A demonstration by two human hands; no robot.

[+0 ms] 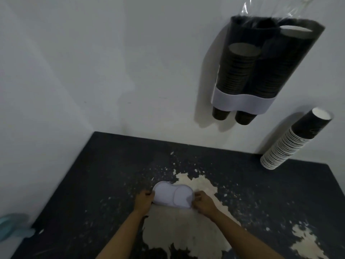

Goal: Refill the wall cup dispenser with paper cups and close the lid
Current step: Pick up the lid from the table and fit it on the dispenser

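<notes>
A white double-lobed dispenser lid (172, 196) lies low over the dark table. My left hand (143, 200) grips its left end and my right hand (202, 202) grips its right end. The wall cup dispenser (242, 101) hangs at the upper right, with its top open. Its two dark tubes hold stacks of dark paper cups (240, 70), and two cup bottoms poke out below its white band. A clear plastic sleeve (248, 8) sticks up from the top of the dispenser.
A leftover stack of dark paper cups (291, 144) leans against the wall at the right back of the table. The black tabletop (93, 184) is worn, with pale patches. A blurred teal object (13, 227) sits at the lower left.
</notes>
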